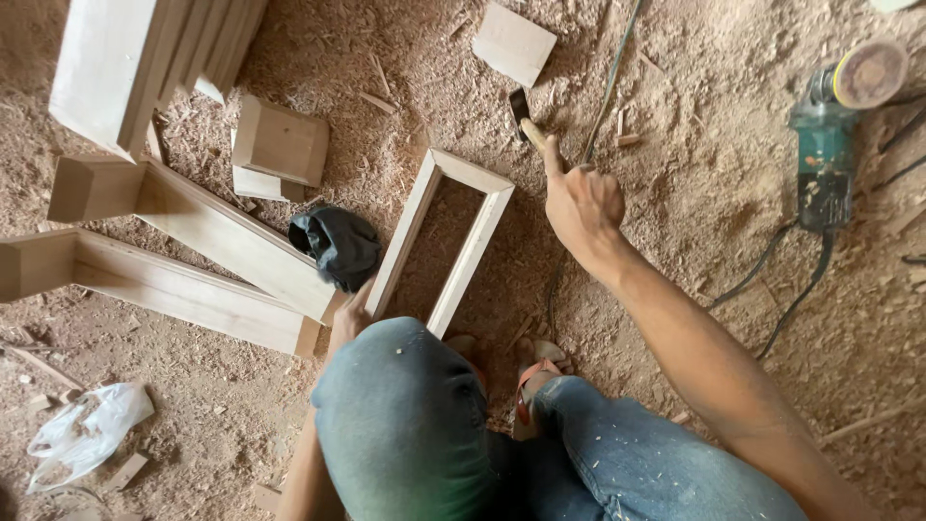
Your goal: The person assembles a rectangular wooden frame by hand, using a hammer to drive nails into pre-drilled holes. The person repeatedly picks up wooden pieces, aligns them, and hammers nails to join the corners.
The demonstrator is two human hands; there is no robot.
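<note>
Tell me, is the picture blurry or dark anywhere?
Head view: even, soft daylight, no glare; the wooden frame and right hand look sharp; the knee close to the camera is soft and blurry; the planks at the top left edge look stretched by the wide lens.

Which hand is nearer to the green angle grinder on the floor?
The right hand. It holds a hammer to the left of the angle grinder. The left hand is much farther, at the near end of the wooden frame.
</note>
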